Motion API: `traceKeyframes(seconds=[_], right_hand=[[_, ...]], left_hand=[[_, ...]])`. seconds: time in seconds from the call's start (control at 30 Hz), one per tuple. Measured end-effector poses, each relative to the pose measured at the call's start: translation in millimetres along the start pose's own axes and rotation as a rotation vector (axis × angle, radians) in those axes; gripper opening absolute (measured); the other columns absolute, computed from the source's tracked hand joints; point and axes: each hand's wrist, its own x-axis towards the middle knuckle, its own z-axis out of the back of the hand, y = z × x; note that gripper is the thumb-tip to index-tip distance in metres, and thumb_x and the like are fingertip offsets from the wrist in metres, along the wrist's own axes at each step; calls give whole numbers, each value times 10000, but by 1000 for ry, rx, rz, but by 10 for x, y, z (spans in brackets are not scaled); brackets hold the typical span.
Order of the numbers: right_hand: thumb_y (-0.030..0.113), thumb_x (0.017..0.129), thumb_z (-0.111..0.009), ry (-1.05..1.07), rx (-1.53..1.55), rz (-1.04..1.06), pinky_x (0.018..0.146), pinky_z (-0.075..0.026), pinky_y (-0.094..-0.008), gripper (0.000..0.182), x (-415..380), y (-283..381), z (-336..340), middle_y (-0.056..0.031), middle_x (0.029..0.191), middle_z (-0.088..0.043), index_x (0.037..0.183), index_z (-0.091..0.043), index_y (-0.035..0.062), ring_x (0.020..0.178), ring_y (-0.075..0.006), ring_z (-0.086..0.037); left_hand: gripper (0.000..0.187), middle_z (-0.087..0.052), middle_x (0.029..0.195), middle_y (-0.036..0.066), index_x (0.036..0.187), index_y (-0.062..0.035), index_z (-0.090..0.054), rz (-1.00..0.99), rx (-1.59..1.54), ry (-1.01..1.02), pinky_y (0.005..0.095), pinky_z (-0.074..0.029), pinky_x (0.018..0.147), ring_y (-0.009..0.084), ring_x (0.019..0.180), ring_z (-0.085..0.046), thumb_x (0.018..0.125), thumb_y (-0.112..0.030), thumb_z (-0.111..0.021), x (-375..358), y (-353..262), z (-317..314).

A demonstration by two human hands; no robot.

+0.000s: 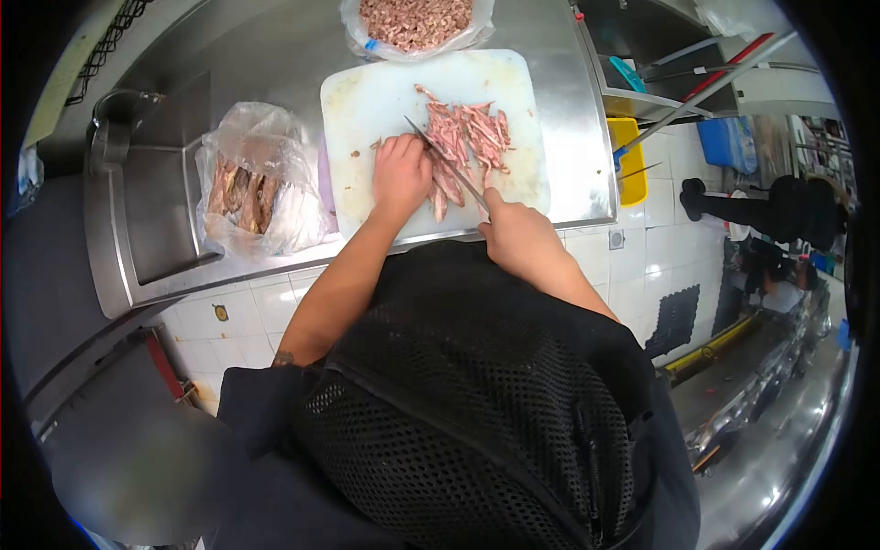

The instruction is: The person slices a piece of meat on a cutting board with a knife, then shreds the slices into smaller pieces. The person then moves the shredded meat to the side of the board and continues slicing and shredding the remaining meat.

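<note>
My right hand [522,236] grips a knife [458,174] by its handle, with the blade slanting up and left across the sliced meat [446,188]. Beside the blade, my left hand [401,172] presses down with its fingers together and curled, holding meat on the white cutting board [353,101]. A small end of meat sticks out left of those fingers; the rest under them is hidden. Cut strips of reddish meat [481,128] lie heaped right of the blade.
Behind the board stands a plastic-lined container of chopped meat [417,23]. To the left, an open plastic bag [266,128] holds larger brown meat pieces [243,202], near a steel sink [156,211]. A yellow bin [632,183] is at right; people [788,211] are farther off.
</note>
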Motion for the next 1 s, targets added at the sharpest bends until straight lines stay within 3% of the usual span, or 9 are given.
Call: traceKeyframes(seconds=[0.13,0.2,0.37,0.5,0.67,0.73,0.83,0.97,1.0], right_hand=[[143,965,-682,-53,64,28,777,-544,-596,349,242,-213,-482,-304,898,-719,1237,-533,-15,890,-514,-704],[139,968,-675,-222,156,64,773,-543,-599,340,483,-281,-732,-317,901,-712,1231,-539,-28,890,-520,-699],[169,958,-661,-290,199,144,819,-552,-589,305,890,-252,-656,-322,945,-721,1152,-566,-46,935,-505,-708],[176,944,-735,-308,211,144,738,-530,-560,327,602,-293,-349,-300,872,-699,1151,-562,-10,869,-498,-693],[172,956,-746,-238,387,14,684,-513,-487,312,115,-296,-229,-273,817,-676,1106,-546,-14,754,-448,-672],[178,965,-717,-183,395,-121,750,-520,-560,304,38,-299,-248,-289,824,-698,1135,-545,-6,848,-527,-685],[169,964,-721,-235,479,-127,739,-514,-568,303,-39,-312,-362,-288,822,-696,1128,-536,-5,842,-534,-677],[157,960,-725,-261,503,-124,736,-510,-573,306,-87,-313,-324,-291,826,-695,1138,-534,-3,839,-538,-671],[161,971,-724,-271,485,-121,699,-498,-513,294,-75,-323,-318,-263,785,-663,1117,-542,-17,751,-468,-631]], left_hand=[[148,-650,1082,94,992,-53,-672,-30,22,4,453,-504,938,319,1064,-593,854,-105,-675,7,18,-47],[147,-647,1073,92,992,-55,-672,-42,41,34,450,-507,933,317,1060,-594,855,-106,-677,22,6,-57],[127,-650,1054,92,979,-59,-689,-34,16,8,451,-512,929,326,1034,-606,856,-87,-682,45,20,-75],[135,-663,1065,89,995,-69,-716,53,-165,18,444,-506,922,324,1020,-613,865,-91,-687,47,36,34],[171,-651,1187,48,1047,-120,-745,-221,-146,266,467,-399,1031,272,1196,-582,877,-122,-733,-50,-180,501],[181,-639,1216,39,1055,-133,-748,-185,-144,304,466,-370,1058,256,1236,-562,875,-124,-740,-103,-163,489],[172,-669,1181,37,1067,-149,-753,-178,-164,331,455,-322,1102,226,1208,-593,898,-118,-735,-48,-194,489],[152,-718,1011,69,1080,-100,-754,71,-438,446,439,-415,1027,257,1068,-656,937,-86,-705,184,-68,553],[150,-726,935,91,1085,-68,-750,209,-566,441,423,-469,972,280,1013,-671,948,-59,-690,282,-8,534]])
